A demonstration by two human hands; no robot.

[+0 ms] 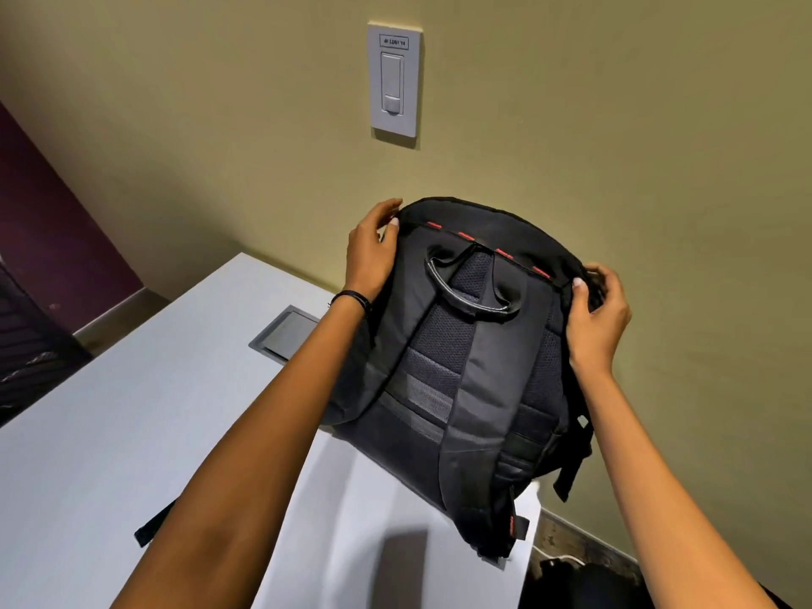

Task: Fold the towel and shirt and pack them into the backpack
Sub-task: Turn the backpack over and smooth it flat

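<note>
Head camera looks down at two bare hands on a bag. The left hand [371, 252] curls its fingers and thumb over the top left corner of the black backpack [474, 389] and holds it. The right hand [597, 309] curls round the top right corner and grips the edge there. It may be pinching a zip pull, but that is too small to tell. The backpack stands on the white table [132, 432], with its back side and shoulder straps [461, 415] facing the person. The carry handle [465, 296] sits between the hands, just under a row of red stitches [501, 252]. The opening must be on the far side of the backpack, so it is hidden. The towel and the shirt do not show anywhere. Left of the backpack, a grey flap [285, 331] is set in the table. Above the backpack, a light switch [394, 81] is on the wall. The job now seems to be getting the backpack ready to open. To do it well, one hand should hold the backpack steady while the other finds the zip and pulls it slowly round the top. The backpack's right bottom corner is at the table's edge, so it could slip off. Sliding it toward the grey flap would be safer.
</note>
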